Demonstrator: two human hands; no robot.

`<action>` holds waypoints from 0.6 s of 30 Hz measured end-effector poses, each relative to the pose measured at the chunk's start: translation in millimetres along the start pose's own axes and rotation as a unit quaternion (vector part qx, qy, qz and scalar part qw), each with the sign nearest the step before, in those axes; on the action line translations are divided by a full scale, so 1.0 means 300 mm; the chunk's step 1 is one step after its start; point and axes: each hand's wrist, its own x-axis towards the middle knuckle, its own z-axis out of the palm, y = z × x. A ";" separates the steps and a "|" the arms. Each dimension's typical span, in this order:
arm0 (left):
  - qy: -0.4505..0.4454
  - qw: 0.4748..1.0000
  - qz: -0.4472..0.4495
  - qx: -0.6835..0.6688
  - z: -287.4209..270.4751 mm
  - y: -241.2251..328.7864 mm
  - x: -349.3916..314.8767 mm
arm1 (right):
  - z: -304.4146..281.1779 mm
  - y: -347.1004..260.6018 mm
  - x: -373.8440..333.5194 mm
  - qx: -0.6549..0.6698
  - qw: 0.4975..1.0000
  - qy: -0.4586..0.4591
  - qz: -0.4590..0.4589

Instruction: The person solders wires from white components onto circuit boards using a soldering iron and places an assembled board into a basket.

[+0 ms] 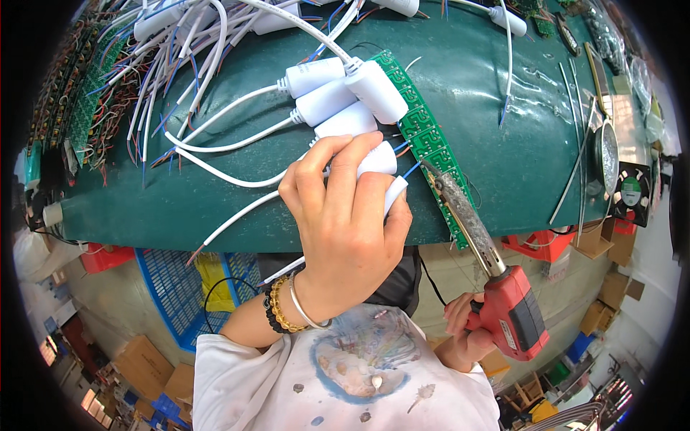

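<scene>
My left hand (341,223) is closed around a white cylindrical housing (394,194), whose blue wire reaches the green circuit board strip (425,129). Its fingertips also rest against a neighbouring white housing (381,159). More white housings (327,102) with white cables lie in a row beyond the fingers, beside the strip. Below the mat's near edge, my right hand (463,332) grips a red and black soldering gun (514,312). The gun's long metal barrel slants over the strip, and its tip is at or close to the blue wire's end; contact cannot be made out.
A green mat (251,223) covers the table. White cables (154,79) with bare-ended wires pile up at the far left, near stacked circuit boards (86,108). Thin solder-like rods (575,144), a round tin (606,158) and a small fan (631,192) sit at the right. A blue crate (162,287) stands below.
</scene>
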 end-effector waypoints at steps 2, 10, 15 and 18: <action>-0.003 1.000 0.003 0.005 -0.002 -0.001 0.001 | -0.013 0.008 0.005 -0.011 1.000 -0.022 -0.013; -0.011 1.000 0.003 0.013 -0.008 0.001 0.005 | -0.006 -0.008 0.012 -0.032 0.998 -0.051 -0.019; -0.010 1.000 0.003 0.018 -0.006 0.004 0.005 | 0.022 -0.029 0.024 0.023 1.000 0.015 0.002; -0.011 1.000 0.004 0.021 -0.007 0.004 0.005 | 0.038 -0.030 0.034 0.034 0.999 0.024 -0.001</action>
